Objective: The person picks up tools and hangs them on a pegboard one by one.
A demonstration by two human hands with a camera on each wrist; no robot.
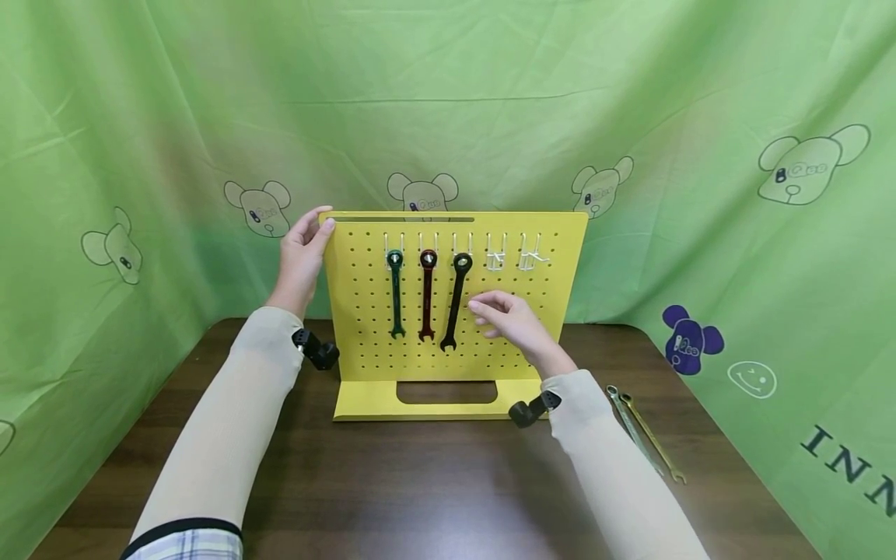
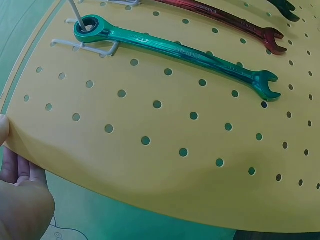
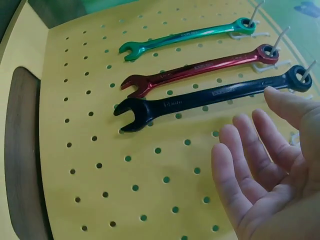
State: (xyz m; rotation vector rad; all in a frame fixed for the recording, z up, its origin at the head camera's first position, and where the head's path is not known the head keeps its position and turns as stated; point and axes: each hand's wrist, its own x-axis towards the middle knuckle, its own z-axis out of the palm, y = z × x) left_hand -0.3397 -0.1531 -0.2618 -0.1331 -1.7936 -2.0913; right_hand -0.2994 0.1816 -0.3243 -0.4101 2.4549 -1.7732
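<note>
A yellow pegboard point(image 1: 364, 311) stands on the table, and my left hand point(image 1: 299, 260) pinches its upper left corner, thumb in front and fingers behind. From its hooks hang a green combination wrench point(image 1: 396, 299), a red combination wrench point(image 1: 427, 299) and a black combination wrench point(image 1: 456, 303), each by its ring end. The black one hangs tilted, its open end swung to the left. My right hand point(image 1: 514, 320) is just right of the black wrench, fingers loosely bent with nothing in them; in the right wrist view the thumb tip overlaps the black shank.
Two white hooks, one left point(image 1: 495, 259) and one right point(image 1: 530, 259), carry no wrench. On the brown table point(image 1: 420, 482), right of the board, lie a silver wrench point(image 1: 630, 424) and a gold-coloured wrench point(image 1: 654, 439). Green printed cloth point(image 1: 490, 101) encloses the back and sides.
</note>
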